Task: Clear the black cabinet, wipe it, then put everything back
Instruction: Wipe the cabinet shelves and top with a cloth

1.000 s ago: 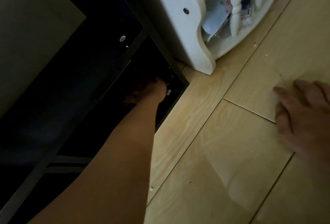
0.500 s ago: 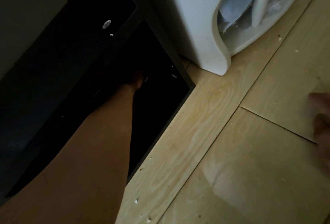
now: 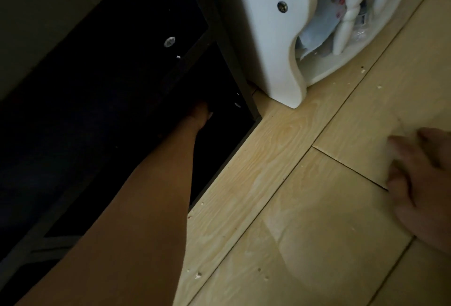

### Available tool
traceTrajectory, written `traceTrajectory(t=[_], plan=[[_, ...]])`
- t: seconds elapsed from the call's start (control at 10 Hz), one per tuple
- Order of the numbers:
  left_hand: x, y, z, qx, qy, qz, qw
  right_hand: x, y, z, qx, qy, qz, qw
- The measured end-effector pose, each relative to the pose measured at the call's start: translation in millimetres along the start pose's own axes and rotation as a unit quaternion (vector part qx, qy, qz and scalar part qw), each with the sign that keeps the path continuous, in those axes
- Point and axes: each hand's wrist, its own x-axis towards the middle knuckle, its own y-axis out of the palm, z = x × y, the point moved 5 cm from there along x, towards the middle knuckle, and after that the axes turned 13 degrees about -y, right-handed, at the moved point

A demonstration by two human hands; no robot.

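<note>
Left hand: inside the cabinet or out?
Inside: left hand is past the front edge of the cabinet, in its dark lower bay.

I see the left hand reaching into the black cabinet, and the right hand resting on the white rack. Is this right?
Not quite. In the head view the right hand rests on the wooden floor, apart from the white rack. The left hand does reach into the black cabinet.

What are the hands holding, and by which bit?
The right hand holds nothing; it rests on the floor. The left hand is inside the dark black cabinet, too hidden to tell.
</note>
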Motion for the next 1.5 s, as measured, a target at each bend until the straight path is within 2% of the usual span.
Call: traceTrajectory(t=[0.1, 0.2, 0.3, 0.4, 0.5, 0.7, 0.9, 1.0, 1.1, 1.3, 1.4, 1.5], plan=[[162, 33, 38, -0.036, -0.027, -0.045, 0.998, 6, -19, 3, 0.065, 0.043, 0.001, 0.997], [163, 40, 55, 0.067, -0.009, -0.119, 0.991, 6, -24, 12, 0.058, 0.044, -0.031, 0.997], [-21, 13, 32, 0.176, 0.027, -0.150, 0.972, 5, -22, 6, 0.066, 0.038, -0.038, 0.996], [-52, 15, 46, 0.189, 0.049, -0.147, 0.970, 4, -18, 7, 0.049, 0.021, -0.051, 0.997], [-62, 16, 56, 0.191, 0.056, -0.125, 0.972, 6, -16, 5, 0.041, 0.030, -0.055, 0.997], [-78, 14, 78, 0.202, 0.063, -0.134, 0.968, 6, -17, 0, 0.026, 0.025, -0.030, 0.999], [-97, 9, 92, 0.204, 0.037, -0.129, 0.970, 3, -24, 1, 0.025, 0.028, -0.011, 0.999], [-108, 2, 98, 0.232, 0.056, -0.149, 0.960, 2, -27, 6, 0.012, 0.005, -0.005, 1.000], [-113, -4, 102, 0.253, 0.081, -0.159, 0.951, 4, -28, 5, 0.002, 0.028, -0.022, 0.999], [-143, -25, 82, 0.268, 0.137, -0.177, 0.937, 6, -28, 6, -0.005, 0.034, -0.002, 0.999], [-177, -30, 74, 0.278, 0.184, -0.174, 0.927, 5, -35, 7, -0.007, 0.046, 0.046, 0.998], [-212, -33, 76, 0.302, 0.228, -0.176, 0.909, 16, -50, 7, -0.004, 0.023, 0.167, 0.986]])
